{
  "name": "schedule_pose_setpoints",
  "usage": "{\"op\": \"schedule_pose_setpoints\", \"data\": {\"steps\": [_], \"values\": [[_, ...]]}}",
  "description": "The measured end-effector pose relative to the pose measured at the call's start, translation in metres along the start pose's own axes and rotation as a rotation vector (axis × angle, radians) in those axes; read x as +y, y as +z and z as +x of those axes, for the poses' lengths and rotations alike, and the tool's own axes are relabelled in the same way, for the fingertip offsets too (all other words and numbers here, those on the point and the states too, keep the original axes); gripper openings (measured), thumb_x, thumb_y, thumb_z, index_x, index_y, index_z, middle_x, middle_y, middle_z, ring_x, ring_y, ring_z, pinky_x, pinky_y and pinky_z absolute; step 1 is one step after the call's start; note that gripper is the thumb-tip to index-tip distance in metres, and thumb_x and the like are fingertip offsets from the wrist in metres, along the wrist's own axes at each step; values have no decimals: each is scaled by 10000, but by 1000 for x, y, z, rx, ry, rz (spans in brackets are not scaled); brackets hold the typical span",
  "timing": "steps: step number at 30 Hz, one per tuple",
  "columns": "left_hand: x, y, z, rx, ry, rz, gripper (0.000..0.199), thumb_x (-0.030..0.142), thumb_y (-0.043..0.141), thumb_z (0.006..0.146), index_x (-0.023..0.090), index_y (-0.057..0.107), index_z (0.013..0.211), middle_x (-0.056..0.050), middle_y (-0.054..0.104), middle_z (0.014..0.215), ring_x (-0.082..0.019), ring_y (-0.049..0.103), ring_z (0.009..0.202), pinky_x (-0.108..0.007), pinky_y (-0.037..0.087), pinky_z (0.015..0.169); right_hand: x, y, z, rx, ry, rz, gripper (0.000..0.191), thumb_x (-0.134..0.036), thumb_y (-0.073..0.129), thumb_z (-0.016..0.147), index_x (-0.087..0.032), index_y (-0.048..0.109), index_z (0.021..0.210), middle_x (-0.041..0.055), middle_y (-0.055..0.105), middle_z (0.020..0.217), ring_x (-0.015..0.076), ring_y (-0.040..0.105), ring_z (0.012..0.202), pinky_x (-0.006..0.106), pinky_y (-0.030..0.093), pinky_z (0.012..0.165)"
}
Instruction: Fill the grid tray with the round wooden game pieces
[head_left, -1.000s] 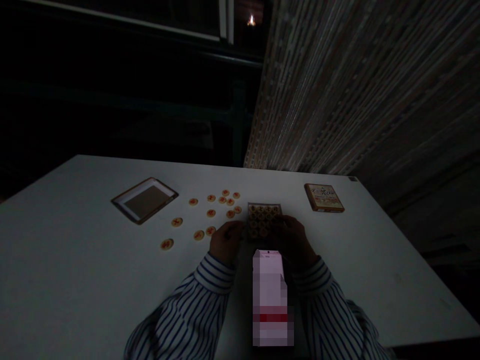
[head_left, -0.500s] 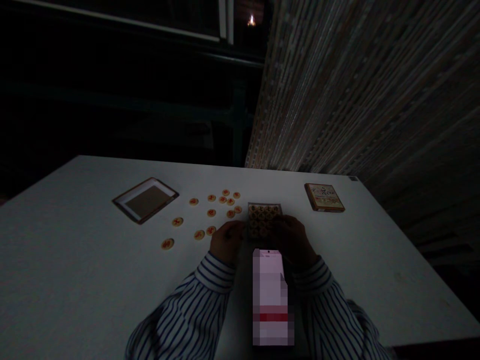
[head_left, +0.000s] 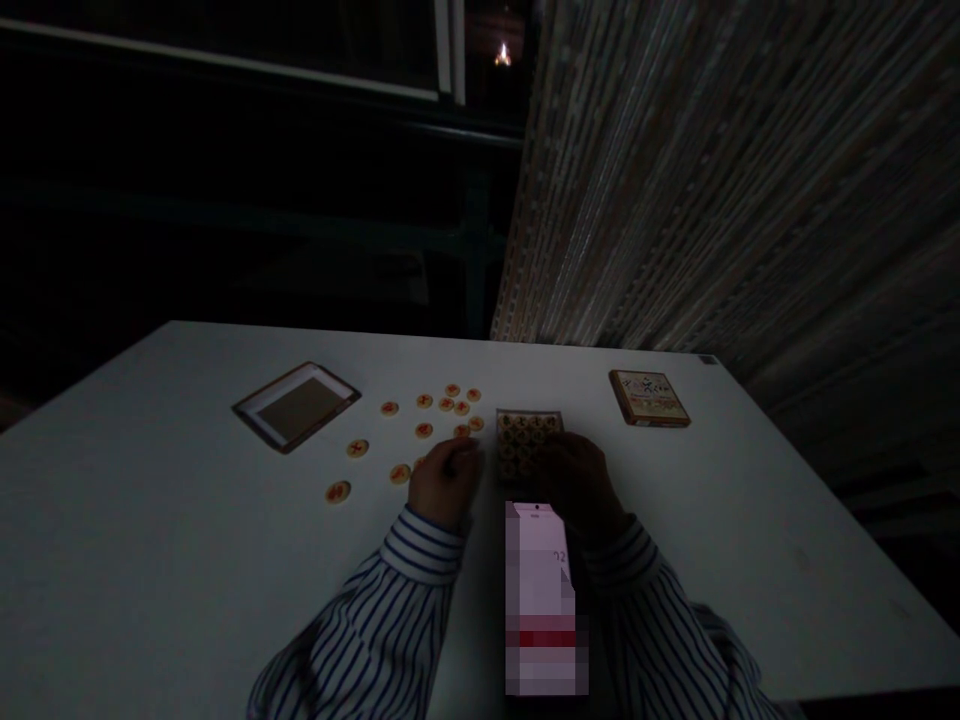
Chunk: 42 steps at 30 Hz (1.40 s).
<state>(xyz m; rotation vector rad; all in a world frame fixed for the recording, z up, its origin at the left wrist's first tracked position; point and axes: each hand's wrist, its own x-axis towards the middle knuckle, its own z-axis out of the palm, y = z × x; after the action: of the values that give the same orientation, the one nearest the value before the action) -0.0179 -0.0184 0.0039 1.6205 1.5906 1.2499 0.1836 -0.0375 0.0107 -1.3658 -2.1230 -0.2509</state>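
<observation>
A small clear-edged box (head_left: pixel 525 438) holds rows of round wooden pieces with dark characters. My right hand (head_left: pixel 581 480) reaches over its right side, fingers bent down at the pieces; what they grip, if anything, is too dark to make out. My left hand (head_left: pixel 448 480) is just left of the box, apart from it, with its fingers curled together; anything inside is hidden. Several round pieces with red characters (head_left: pixel 424 430) lie loose on the white table left of the box, the nearest partly covered by my left hand.
An open tray-like box lid (head_left: pixel 247 408) lies at the left. A closed decorated box (head_left: pixel 651 397) is at the right. A lit phone (head_left: pixel 544 590) lies between my forearms. A string curtain (head_left: pixel 585 240) hangs behind the table.
My left hand has moved a little left, away from the box. My right hand stays over the box's right side. The view has shifted slightly.
</observation>
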Motion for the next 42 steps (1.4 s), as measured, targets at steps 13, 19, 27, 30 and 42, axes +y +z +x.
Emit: {"op": "schedule_pose_setpoints", "data": {"steps": [13,19,27,30,42], "values": [[-1,-11,27,-7,287,493,345,261,488,759,117,549,1066,-124,622,1032,-232,565,962,-369,448,848,-12,0,1,-63,-16,-29,143,-238,510,812,-209,623,894,63,617,950,207,484,1005,384,318,892],[6,-6,33,-110,245,737,361,231,459,764,122,529,1101,-118,632,1021,-254,565,936,-364,441,800,-11,2,0,-65,2,-25,125,-241,524,798,-211,612,881,61,605,990,202,485,999,382,324,885],[1,-3,34,-123,255,818,298,256,424,797,175,543,1058,-98,657,913,-256,582,850,-351,426,713,-10,5,-1,-47,-3,3,161,-241,497,817,-202,611,925,74,598,1013,202,488,1007,391,328,899],[-1,-2,34,-120,257,800,289,267,407,814,173,544,1051,-96,658,886,-256,582,829,-350,419,698,-9,6,-2,-54,-6,8,145,-240,508,811,-205,614,903,74,600,1004,201,491,997,386,333,894],[0,-2,34,-101,229,735,310,291,396,828,162,545,1068,-99,660,877,-244,583,822,-343,433,700,-7,7,-3,-44,9,6,171,-257,519,799,-202,610,933,78,598,1030,214,494,991,395,352,878]]}}
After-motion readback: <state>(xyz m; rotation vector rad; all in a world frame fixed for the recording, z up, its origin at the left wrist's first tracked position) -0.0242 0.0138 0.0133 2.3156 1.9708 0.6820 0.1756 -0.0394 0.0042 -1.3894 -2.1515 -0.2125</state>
